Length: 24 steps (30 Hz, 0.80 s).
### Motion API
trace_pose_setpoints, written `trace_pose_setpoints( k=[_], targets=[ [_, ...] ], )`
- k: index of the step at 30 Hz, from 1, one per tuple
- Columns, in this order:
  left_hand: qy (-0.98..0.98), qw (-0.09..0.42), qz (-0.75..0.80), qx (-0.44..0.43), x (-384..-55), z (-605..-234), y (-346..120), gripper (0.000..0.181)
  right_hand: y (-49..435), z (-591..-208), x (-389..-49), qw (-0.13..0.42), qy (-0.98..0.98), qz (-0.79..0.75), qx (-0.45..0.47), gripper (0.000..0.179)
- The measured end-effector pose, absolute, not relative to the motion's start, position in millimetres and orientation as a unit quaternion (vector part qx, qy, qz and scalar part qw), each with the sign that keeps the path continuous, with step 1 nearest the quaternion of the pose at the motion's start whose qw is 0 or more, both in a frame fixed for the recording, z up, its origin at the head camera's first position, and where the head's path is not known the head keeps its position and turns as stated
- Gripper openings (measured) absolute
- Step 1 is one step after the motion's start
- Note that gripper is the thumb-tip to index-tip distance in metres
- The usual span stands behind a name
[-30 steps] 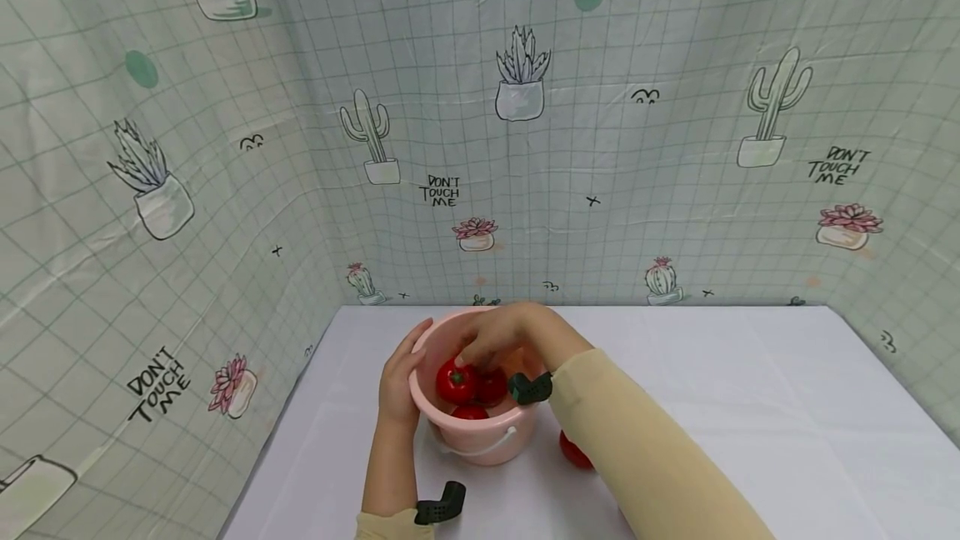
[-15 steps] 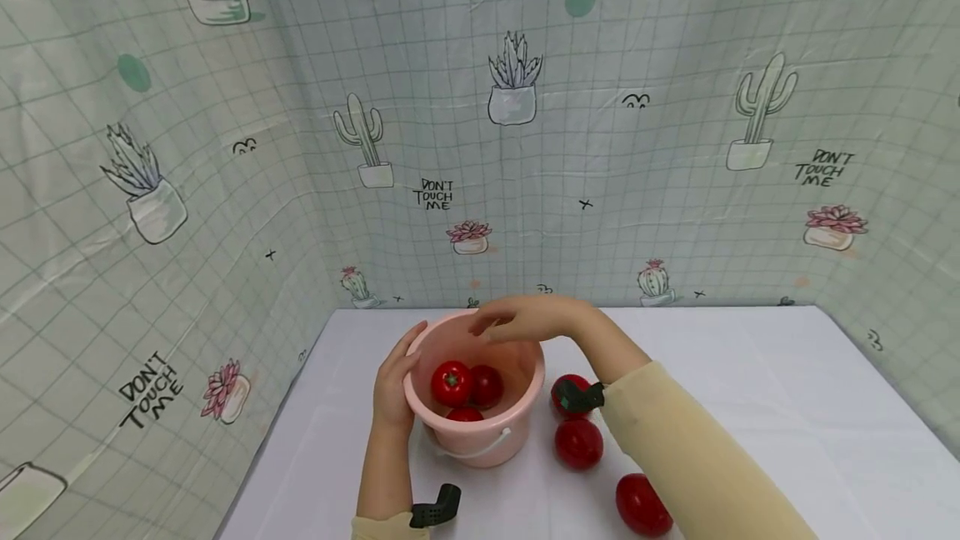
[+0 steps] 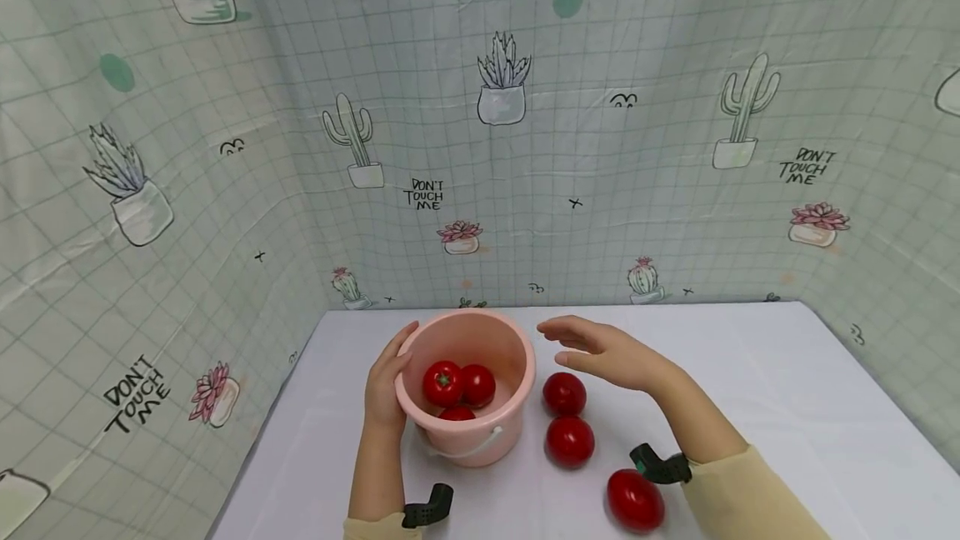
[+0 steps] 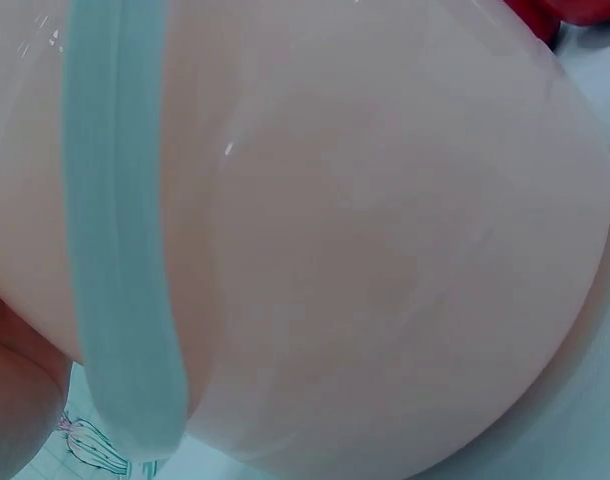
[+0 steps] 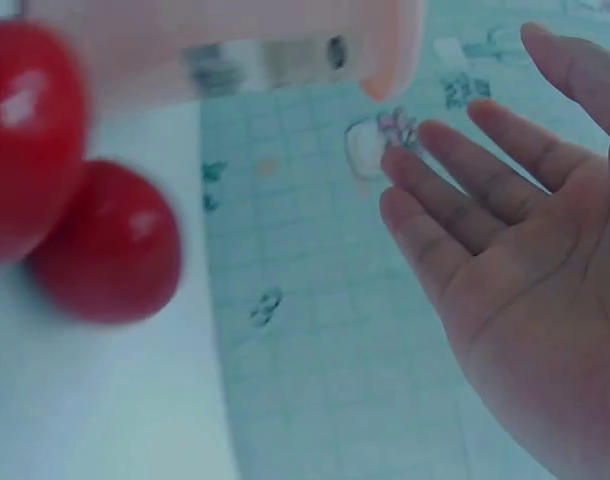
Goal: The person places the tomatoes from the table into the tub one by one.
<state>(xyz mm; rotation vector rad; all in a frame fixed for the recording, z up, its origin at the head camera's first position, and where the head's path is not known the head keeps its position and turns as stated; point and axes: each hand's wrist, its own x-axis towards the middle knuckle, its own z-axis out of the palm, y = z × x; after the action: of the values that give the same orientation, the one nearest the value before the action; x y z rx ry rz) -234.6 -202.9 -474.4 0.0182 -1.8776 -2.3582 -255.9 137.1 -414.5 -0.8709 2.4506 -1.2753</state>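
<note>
A pink bucket [image 3: 483,445] stands on the table with its white handle [image 3: 471,447] hanging at the front. My left hand [image 3: 385,386] grips its left rim, thumb over the edge and fingers along the outside. Inside lie a tomato with a green stem star [image 3: 442,383] and two other red fruits, one mostly hidden by the front wall. My right hand [image 3: 611,357] hovers right of the bucket, fingers extended and palm bare in the right wrist view. Near it, a red fruit [image 3: 564,394], another red fruit [image 3: 570,442] and an oval red fruit [image 3: 635,500] rest on the table.
The white tabletop [image 3: 742,382] ends at a grid-patterned curtain [image 3: 570,148] with cactus drawings, at the back and sides. In the left wrist view, the bucket wall [image 4: 385,250] fills most of the picture.
My right hand has let go of the stemmed tomato, come up out of the bucket and moved right. The fruits on the right are now uncovered. The left hand keeps its grip.
</note>
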Motion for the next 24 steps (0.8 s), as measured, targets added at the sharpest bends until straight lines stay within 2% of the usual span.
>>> trace_pose_setpoints(
  k=[6,11,18,24],
  targets=[
    [-0.619,0.066,-0.782,0.005,-234,-474,-202,0.047,166,-451,-232,0.113,0.858,-0.429,-0.260,0.058],
    [-0.619,0.070,-0.782,0.003,-234,-474,-203,0.048,183,-474,-216,0.126,0.864,-0.426,-0.238,0.067],
    [-0.613,0.069,-0.787,0.005,-234,-474,-204,0.048,198,-494,-195,0.179,0.875,-0.393,-0.218,0.082],
    [-0.607,0.066,-0.792,0.001,-235,-474,-204,0.047,210,-505,-182,0.233,0.860,-0.391,-0.230,0.086]
  ],
)
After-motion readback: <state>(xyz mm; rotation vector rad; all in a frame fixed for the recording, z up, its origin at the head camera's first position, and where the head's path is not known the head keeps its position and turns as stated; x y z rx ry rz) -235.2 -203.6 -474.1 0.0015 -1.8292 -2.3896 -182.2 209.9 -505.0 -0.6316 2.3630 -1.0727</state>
